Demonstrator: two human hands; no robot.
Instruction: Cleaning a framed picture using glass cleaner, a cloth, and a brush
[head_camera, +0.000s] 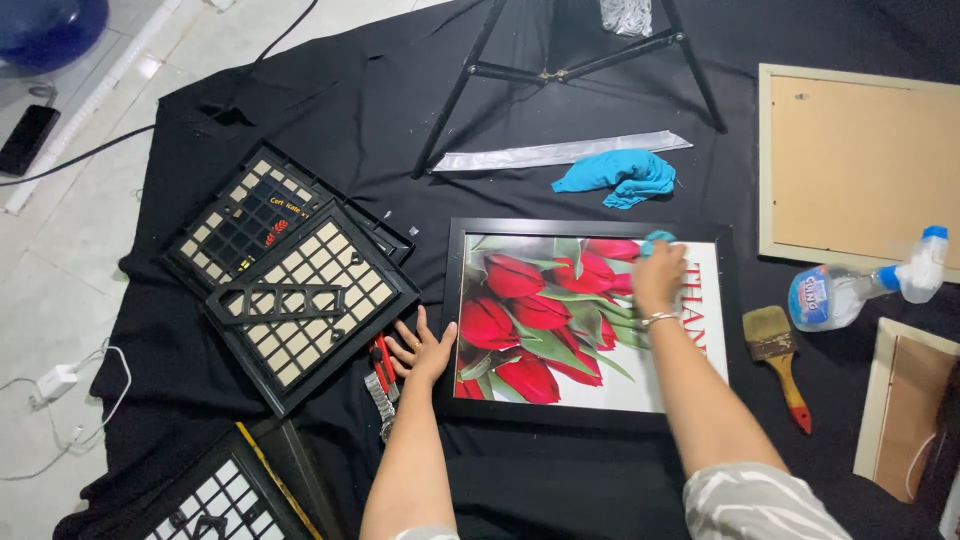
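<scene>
A black picture frame (452, 300) holding a photo of red tulips (525, 320) lies flat on a black cloth. My right hand (659, 276) presses a small blue cloth (655, 240) against the glass near the frame's upper right. My left hand (425, 350) rests with fingers spread on the frame's lower left corner, steadying it. Red-handled pliers (383, 372) lie just left of that hand.
Stacked black lattice frames (290, 280) lie to the left, another (215, 500) at bottom left. A crumpled blue rag (618, 176), tripod legs (560, 70), a paintbrush (778, 355), a spray bottle (860, 290) and light wooden frames (855, 165) surround the work. A phone (27, 138) lies on the tiled floor.
</scene>
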